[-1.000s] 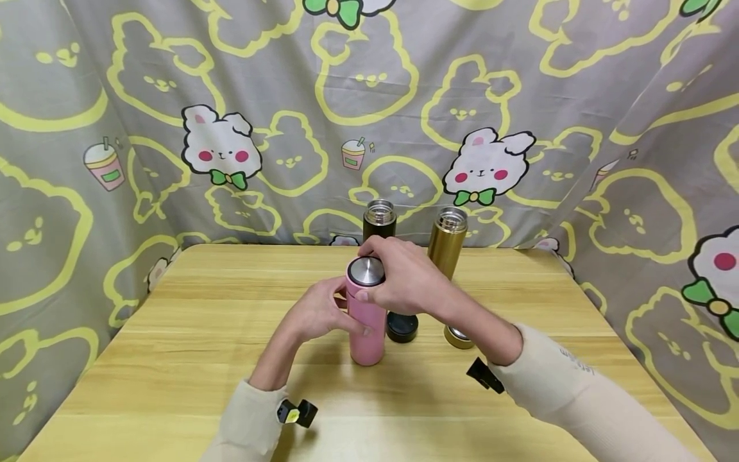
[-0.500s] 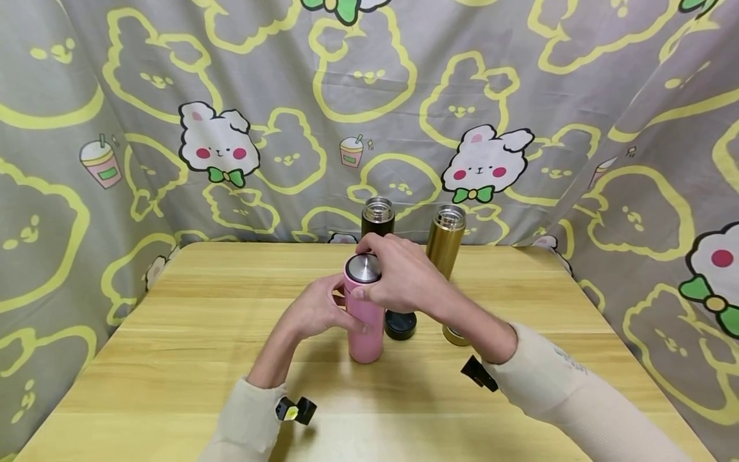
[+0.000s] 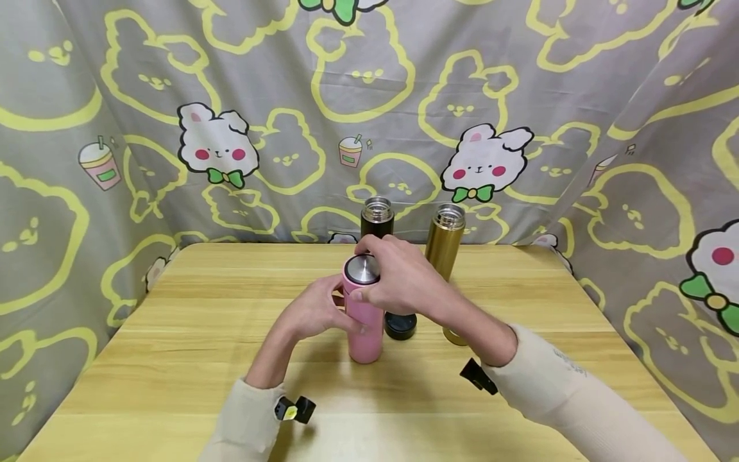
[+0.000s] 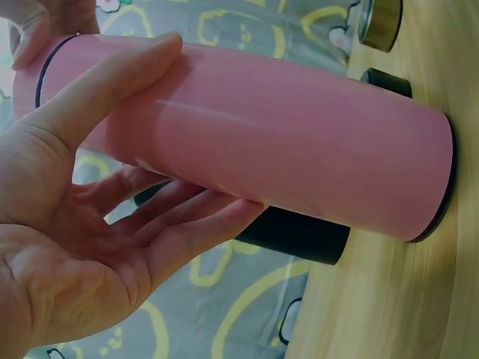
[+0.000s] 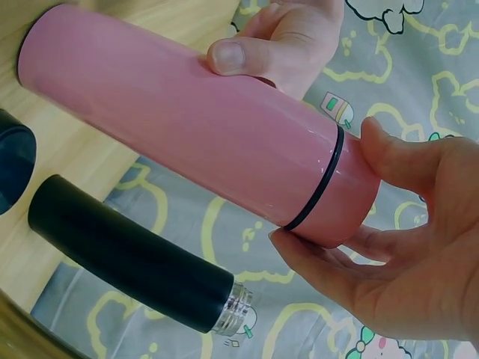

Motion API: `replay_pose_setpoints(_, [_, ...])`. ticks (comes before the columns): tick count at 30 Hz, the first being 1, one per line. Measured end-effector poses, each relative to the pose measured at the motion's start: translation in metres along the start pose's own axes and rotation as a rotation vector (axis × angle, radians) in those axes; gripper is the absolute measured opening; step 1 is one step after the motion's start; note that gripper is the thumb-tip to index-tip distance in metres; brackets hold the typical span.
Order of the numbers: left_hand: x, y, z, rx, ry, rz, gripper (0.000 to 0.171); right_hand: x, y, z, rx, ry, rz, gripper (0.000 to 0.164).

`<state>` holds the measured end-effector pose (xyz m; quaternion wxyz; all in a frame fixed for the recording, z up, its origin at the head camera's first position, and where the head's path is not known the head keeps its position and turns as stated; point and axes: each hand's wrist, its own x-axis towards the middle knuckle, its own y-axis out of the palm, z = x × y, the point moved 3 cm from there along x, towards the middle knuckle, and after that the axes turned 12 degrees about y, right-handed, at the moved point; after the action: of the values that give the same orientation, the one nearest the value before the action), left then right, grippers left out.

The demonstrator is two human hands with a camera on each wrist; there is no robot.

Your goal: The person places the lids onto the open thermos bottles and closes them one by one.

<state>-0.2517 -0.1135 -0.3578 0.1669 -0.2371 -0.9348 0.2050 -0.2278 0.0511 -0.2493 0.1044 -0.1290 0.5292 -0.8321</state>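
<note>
A pink thermos [image 3: 365,333] stands upright on the table, its pink lid with a brushed-metal top [image 3: 362,269] in place. My left hand [image 3: 312,311] grips the body from the left, thumb across the front and fingers behind, as the left wrist view shows. My right hand [image 3: 401,276] holds the lid [image 5: 352,194] from the right, thumb on one side and fingers on the other. A black ring runs between lid and body in the right wrist view. Behind my right hand stands a lidless black thermos [image 5: 135,254].
A gold thermos [image 3: 444,247] without its lid stands at the back right. A black lid [image 3: 401,326] lies just right of the pink thermos, and a gold lid [image 3: 456,337] is partly hidden by my right forearm. A patterned curtain [image 3: 277,128] hangs behind the table [image 3: 202,321].
Both hands keep their hold on the pink thermos and its lid. The whole scene shifts slightly left and up in the head view; little else differs.
</note>
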Motion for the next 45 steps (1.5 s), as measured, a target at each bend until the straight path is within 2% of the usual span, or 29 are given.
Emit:
replay_pose_setpoints(6, [0.001,0.001,-0.001,0.003,-0.007,0.009,0.068,0.001,-0.003,-0.004,0.021,-0.015,0.046,0.060])
replay_pose_setpoints(11, [0.001,0.002,-0.002,0.024,-0.007,-0.008,0.067,0.003,-0.005,-0.007,0.075,-0.016,0.115,0.062])
replay_pose_setpoints(15, [0.002,0.003,-0.003,0.050,0.000,-0.030,0.065,0.002,-0.004,-0.010,0.114,0.007,0.138,0.066])
replay_pose_setpoints(25, [0.005,0.005,-0.006,0.087,0.014,-0.084,0.059,-0.004,-0.004,-0.021,0.131,0.074,0.142,0.092])
replay_pose_setpoints(29, [0.007,0.001,-0.009,0.105,0.009,-0.110,0.062,-0.007,-0.006,-0.026,0.165,0.066,0.100,0.088])
replay_pose_setpoints(35, [0.014,-0.013,-0.014,0.176,-0.010,-0.169,0.061,-0.006,-0.009,-0.035,0.255,0.053,-0.052,0.060])
replay_pose_setpoints(41, [0.020,-0.036,-0.019,0.273,-0.057,-0.271,0.058,-0.003,-0.002,-0.051,0.283,0.079,-0.155,0.042])
replay_pose_setpoints(45, [0.018,-0.057,-0.020,0.325,-0.093,-0.352,0.059,-0.002,0.005,-0.066,0.254,0.066,-0.221,0.032])
